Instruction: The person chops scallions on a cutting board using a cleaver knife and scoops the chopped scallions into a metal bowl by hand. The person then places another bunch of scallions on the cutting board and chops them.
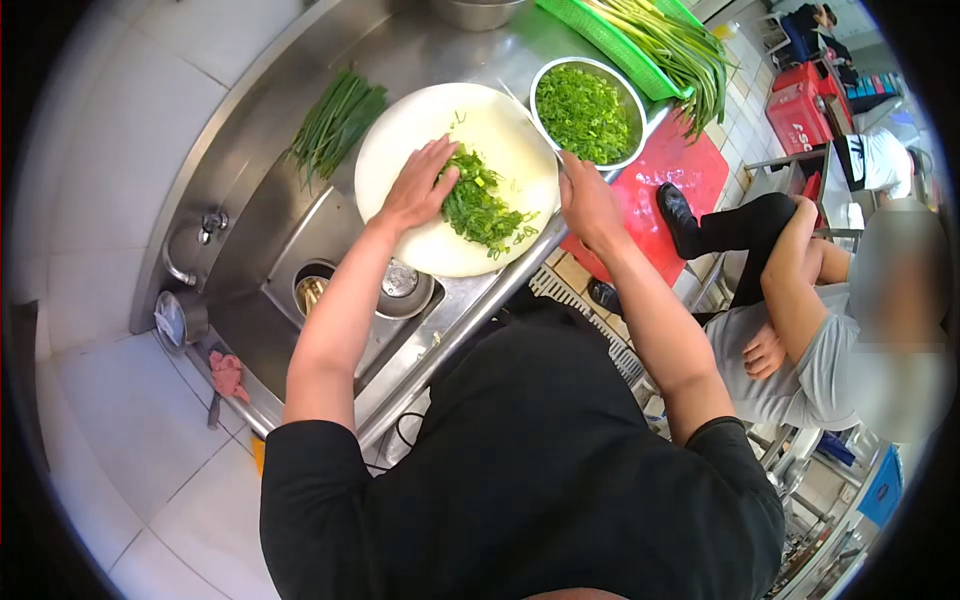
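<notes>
On the board (388, 135), chopped greens (482, 205) seemingly touch the left fingers (436, 152).

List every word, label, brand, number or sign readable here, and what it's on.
No text reads reliably.
Red box: large white lettering, turned sideways and too blurred to quote.
Blue panel: a small dark marking, too small to read.

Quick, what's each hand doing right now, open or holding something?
Left hand: open, against the chopped greens.
Right hand: closed around the knife.
</notes>
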A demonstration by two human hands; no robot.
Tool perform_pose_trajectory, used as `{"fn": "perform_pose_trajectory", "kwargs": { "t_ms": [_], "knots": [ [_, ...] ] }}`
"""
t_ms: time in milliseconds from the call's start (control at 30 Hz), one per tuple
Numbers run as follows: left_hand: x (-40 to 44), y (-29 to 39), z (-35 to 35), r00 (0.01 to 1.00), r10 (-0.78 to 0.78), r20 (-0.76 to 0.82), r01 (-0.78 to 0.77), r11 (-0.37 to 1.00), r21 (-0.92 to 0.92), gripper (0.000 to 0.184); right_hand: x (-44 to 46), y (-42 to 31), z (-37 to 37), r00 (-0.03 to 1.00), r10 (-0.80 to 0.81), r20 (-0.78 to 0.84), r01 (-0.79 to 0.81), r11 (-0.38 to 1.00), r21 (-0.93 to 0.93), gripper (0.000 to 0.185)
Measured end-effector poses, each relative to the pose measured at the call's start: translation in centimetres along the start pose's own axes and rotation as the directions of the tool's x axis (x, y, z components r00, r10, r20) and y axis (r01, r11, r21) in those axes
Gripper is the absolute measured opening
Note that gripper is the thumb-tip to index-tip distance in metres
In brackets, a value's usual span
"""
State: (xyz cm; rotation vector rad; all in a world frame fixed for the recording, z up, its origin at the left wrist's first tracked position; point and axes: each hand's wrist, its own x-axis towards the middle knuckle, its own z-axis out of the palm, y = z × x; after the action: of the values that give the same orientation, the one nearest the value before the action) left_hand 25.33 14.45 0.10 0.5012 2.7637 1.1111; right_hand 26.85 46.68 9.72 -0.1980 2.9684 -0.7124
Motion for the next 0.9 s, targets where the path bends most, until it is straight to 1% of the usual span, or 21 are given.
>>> {"fn": "perform_pose_trajectory", "kwargs": {
  "t_ms": [33,100,167,233,267,300,333,367,433,467,500,567,600,633,667,700,733,767,833,867,900],
  "knots": [
    [-0.7,0.5,0.0,1.000,0.007,0.002,-0.007,1.000,0.000,0.071,-0.3,-0.2,0.4,1.000,0.004,-0.006,-0.004,1.000,-0.001,0.040],
    [-2.1,2.0,0.1,0.953,0.114,-0.282,-0.076,0.987,0.142,0.077,-1.3,-0.4,1.5,0.999,0.010,0.034,-0.010,1.000,-0.008,0.041],
    [-3.6,4.2,0.3,0.942,0.131,-0.311,-0.087,0.985,0.152,0.082,-2.2,-0.6,1.5,0.999,-0.016,0.037,0.016,1.000,-0.003,0.041],
    [-5.1,6.8,1.5,0.935,0.265,-0.236,-0.192,0.937,0.291,0.082,-3.2,-1.0,1.1,0.994,-0.059,0.093,0.050,0.995,0.090,0.036],
    [-5.8,7.6,2.7,0.933,0.321,-0.163,-0.262,0.916,0.304,0.082,-3.6,-0.6,1.0,0.992,-0.096,0.085,0.082,0.985,0.154,0.037],
    [-6.2,8.4,4.2,0.922,0.376,-0.090,-0.332,0.890,0.311,0.083,-4.1,-0.6,1.0,0.993,-0.095,0.076,0.083,0.984,0.155,0.037],
    [-6.3,9.5,5.3,0.930,0.366,-0.006,-0.345,0.881,0.323,0.072,-4.5,-0.5,0.9,0.996,-0.084,0.036,0.076,0.979,0.189,0.037],
    [-5.7,9.9,6.3,0.928,0.371,-0.010,-0.348,0.879,0.325,0.072,-4.7,-0.5,0.8,0.997,-0.073,0.000,0.071,0.972,0.223,0.037],
    [-4.4,10.4,7.9,0.875,0.484,0.031,-0.451,0.789,0.418,0.063,-4.6,0.2,0.4,0.998,-0.060,-0.020,0.063,0.969,0.240,0.038],
    [-3.8,10.8,8.2,0.869,0.494,-0.016,-0.454,0.810,0.372,0.043,-4.6,0.6,0.2,0.998,-0.044,-0.035,0.052,0.964,0.259,0.038],
    [-3.3,10.4,8.4,0.870,0.493,-0.019,-0.452,0.812,0.370,0.043,-4.7,0.8,-0.1,0.998,-0.045,-0.033,0.052,0.965,0.257,0.038],
    [-1.8,8.6,9.1,0.831,0.554,0.049,-0.510,0.722,0.468,0.030,-4.6,0.8,-0.9,0.998,-0.056,-0.034,0.064,0.946,0.319,0.039],
    [-1.2,7.6,9.3,0.817,0.576,-0.037,-0.473,0.705,0.528,0.018,-4.5,0.4,-1.5,0.997,-0.062,-0.037,0.071,0.945,0.318,0.039],
    [-0.6,7.0,8.4,0.840,0.541,-0.050,-0.407,0.687,0.602,0.016,-4.8,-0.2,-2.2,1.000,-0.029,-0.003,0.028,0.938,0.345,0.040],
    [-0.7,6.2,7.4,0.855,0.513,-0.074,-0.371,0.706,0.603,0.015,-5.1,-0.5,-2.5,0.999,0.002,0.034,-0.014,0.929,0.369,0.041],
    [-0.8,6.0,5.7,0.869,0.485,-0.100,-0.334,0.722,0.606,0.014,-5.5,-0.3,-2.1,0.999,-0.009,0.033,-0.004,0.929,0.370,0.041],
    [-1.1,6.0,4.2,0.853,0.500,-0.149,-0.347,0.758,0.552,0.015,-5.8,0.4,-1.3,0.999,-0.006,0.053,-0.016,0.914,0.406,0.041],
    [-1.2,6.3,2.9,0.846,0.508,-0.164,-0.339,0.749,0.569,0.015,-5.5,0.9,-0.6,0.998,-0.012,0.062,-0.016,0.898,0.440,0.041],
    [-2.2,7.5,1.4,0.845,0.385,-0.371,-0.235,0.891,0.388,0.016,-5.7,1.1,0.7,0.986,0.061,0.156,-0.139,0.818,0.557,0.039],
    [-2.3,7.9,1.0,0.835,0.341,-0.433,-0.194,0.917,0.348,0.015,-5.8,1.3,1.5,0.984,0.066,0.167,-0.151,0.803,0.576,0.037],
    [-2.1,7.9,0.9,0.832,0.339,-0.439,-0.187,0.917,0.353,0.015,-5.9,1.1,2.2,0.981,0.068,0.183,-0.166,0.786,0.596,0.035]
  ]
}}
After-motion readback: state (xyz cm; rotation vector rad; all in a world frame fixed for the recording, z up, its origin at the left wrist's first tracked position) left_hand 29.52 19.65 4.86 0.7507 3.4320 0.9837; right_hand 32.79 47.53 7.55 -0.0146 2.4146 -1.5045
